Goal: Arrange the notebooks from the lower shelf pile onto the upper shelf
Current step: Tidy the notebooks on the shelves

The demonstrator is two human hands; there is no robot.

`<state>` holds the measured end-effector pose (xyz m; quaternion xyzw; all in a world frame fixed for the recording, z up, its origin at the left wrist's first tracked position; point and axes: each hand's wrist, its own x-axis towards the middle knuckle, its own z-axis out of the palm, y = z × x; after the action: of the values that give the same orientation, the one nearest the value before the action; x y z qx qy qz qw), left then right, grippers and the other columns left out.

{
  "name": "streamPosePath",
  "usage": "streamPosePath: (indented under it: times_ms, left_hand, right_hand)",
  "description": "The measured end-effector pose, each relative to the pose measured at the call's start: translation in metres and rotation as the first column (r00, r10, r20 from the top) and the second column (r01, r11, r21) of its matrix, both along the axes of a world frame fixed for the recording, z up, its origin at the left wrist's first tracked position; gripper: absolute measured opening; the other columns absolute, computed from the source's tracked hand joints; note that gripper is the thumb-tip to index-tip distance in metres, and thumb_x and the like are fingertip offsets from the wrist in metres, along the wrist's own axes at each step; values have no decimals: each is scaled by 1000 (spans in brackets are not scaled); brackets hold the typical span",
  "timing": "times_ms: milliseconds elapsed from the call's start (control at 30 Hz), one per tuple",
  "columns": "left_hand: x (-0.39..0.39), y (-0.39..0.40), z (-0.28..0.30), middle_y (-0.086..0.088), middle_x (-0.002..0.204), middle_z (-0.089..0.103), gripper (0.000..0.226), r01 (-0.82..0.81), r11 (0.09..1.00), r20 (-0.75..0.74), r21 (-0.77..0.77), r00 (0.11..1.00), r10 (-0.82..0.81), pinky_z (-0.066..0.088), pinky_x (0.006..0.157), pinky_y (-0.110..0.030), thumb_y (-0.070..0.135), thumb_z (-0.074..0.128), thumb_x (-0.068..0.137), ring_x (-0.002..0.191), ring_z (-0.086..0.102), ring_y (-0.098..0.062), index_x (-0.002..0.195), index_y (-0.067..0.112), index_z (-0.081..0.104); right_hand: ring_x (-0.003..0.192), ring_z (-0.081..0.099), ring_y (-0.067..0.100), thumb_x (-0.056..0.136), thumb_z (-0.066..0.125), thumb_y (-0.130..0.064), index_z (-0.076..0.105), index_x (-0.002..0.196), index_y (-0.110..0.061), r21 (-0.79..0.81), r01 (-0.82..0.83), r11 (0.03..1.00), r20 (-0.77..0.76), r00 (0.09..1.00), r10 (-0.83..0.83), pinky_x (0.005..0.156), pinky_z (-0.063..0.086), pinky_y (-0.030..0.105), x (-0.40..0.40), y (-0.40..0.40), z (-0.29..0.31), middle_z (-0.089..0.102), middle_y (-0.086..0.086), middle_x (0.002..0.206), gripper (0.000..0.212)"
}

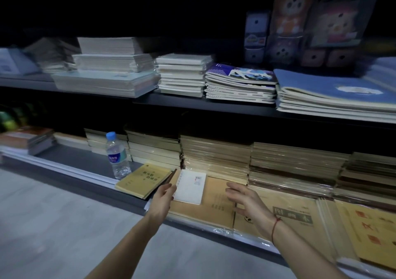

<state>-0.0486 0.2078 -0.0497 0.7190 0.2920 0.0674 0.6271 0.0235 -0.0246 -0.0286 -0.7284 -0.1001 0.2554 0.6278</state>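
My left hand point(164, 195) covers the near left corner of the white spiral notebook point(190, 186), so I cannot tell whether my fingers grip it or only touch it. My right hand point(246, 200) hides part of the brown notebook cover point(216, 201) beneath it, whose print is too blurred to read. Far right of that hand, the yellow notebooks point(372, 236) run off the frame edge.

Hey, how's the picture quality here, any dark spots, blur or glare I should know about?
Head view: top and left corners fall into near-black; wide-angle lens bows the dark upper shelf edge; right hand is motion-smeared; clear plastic water bottle with blue cap reads fairly sharp; plastic-wrapped stacks of tan notebooks catch glare.
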Motion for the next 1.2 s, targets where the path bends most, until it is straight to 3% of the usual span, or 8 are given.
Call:
streamPosePath:
  times_ms: [233,567,633,733,867,1033,1133,1200]
  left_hand:
    - [16,25,-22,-8,133,56,59,-5,1000,-35,-6,999,5,39,107,-49,47,52,91,119,54,-28,140,14,43]
    - [45,38,-50,-8,128,54,59,-7,992,-76,-130,997,-3,37,99,-35,47,53,92,113,50,-23,140,14,43]
    - [48,39,-55,-9,130,53,53,5,996,-72,-92,997,-11,36,95,-32,38,51,96,110,49,-22,141,11,42]
    - [51,40,-58,-11,139,50,56,20,998,-60,-63,998,-24,36,99,-32,31,55,95,117,49,-24,143,6,38]
    - [52,39,-59,-18,134,54,63,25,997,-103,-66,994,-32,41,93,-30,17,63,91,112,54,-27,143,-3,33]
    - [47,34,-58,-11,88,71,27,17,987,-97,-162,995,-33,55,75,-37,9,60,92,81,66,-26,115,-5,64]
    - [41,26,-47,-17,92,69,20,25,960,-48,-280,998,-41,59,65,-36,8,59,93,79,69,-28,109,-3,63]
    - [37,23,-39,-18,98,71,21,55,953,-19,-298,998,-63,59,64,-33,8,58,93,83,71,-28,111,-1,63]
  right_hand:
    - [125,49,18,92,60,-21,46,138,-19,28,13,1000,-80,997,-11,105,40,30,10,38,-36,49,2,139,48]
    - [138,33,23,85,66,-28,29,148,-9,59,91,994,-215,974,-77,116,25,41,23,88,-73,34,6,151,75]
    - [130,42,22,83,66,-28,38,143,-7,49,71,996,-247,967,-56,111,31,37,27,95,-80,46,4,141,69]
    - [103,59,13,75,66,-27,64,113,-14,47,47,998,-275,961,-33,83,43,27,29,101,-81,68,-5,108,39]
    - [85,57,10,86,61,-11,63,90,-18,64,118,991,-318,944,-92,76,42,26,33,99,-87,66,-6,91,8]
    - [112,57,30,48,77,-28,56,124,-10,98,169,981,-373,920,-122,67,39,27,30,95,-88,60,18,126,81]
    - [99,60,28,44,77,-26,56,122,-10,120,177,977,-412,904,-113,60,39,23,24,89,-83,64,18,116,83]
    - [101,58,27,55,81,-13,53,128,-7,145,204,968,-402,906,-131,73,45,26,23,83,-82,63,15,116,78]
